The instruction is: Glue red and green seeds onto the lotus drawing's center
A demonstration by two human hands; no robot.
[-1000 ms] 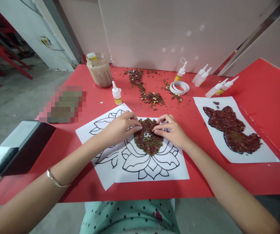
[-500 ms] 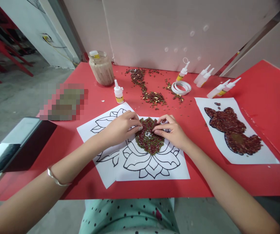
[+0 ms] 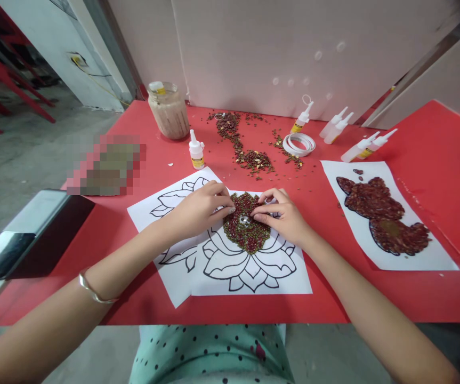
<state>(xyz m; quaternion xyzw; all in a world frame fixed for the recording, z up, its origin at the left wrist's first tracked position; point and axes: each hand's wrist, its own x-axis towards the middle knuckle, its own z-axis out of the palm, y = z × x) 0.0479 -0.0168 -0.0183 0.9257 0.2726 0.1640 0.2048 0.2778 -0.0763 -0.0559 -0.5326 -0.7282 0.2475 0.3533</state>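
A paper with a black-outlined lotus drawing (image 3: 249, 274) lies before me. Its upper middle bears a patch of red and green beans (image 3: 249, 234) with a small silvery spot at the centre. My left hand (image 3: 209, 201) rests at the left side of the patch, thumb and fingers drawn together at the beans. From the right, my right hand (image 3: 281, 213) reaches in with thumb and forefinger pinched close to the silvery spot. Whatever lies between the fingertips of either hand is too small to make out. A second lotus sheet (image 3: 176, 288) is partly under the first.
Loose beans (image 3: 253, 160) are scattered behind the papers, beside a white tape roll (image 3: 309, 151). Glue bottles stand at the back, one (image 3: 196, 154) nearer left by a jar (image 3: 169, 114). A bean-covered picture (image 3: 377, 208) lies right; a dark-sided device (image 3: 33, 234) sits left.
The view has shifted very slightly. Both hands keep the same place and pose at the bean patch.
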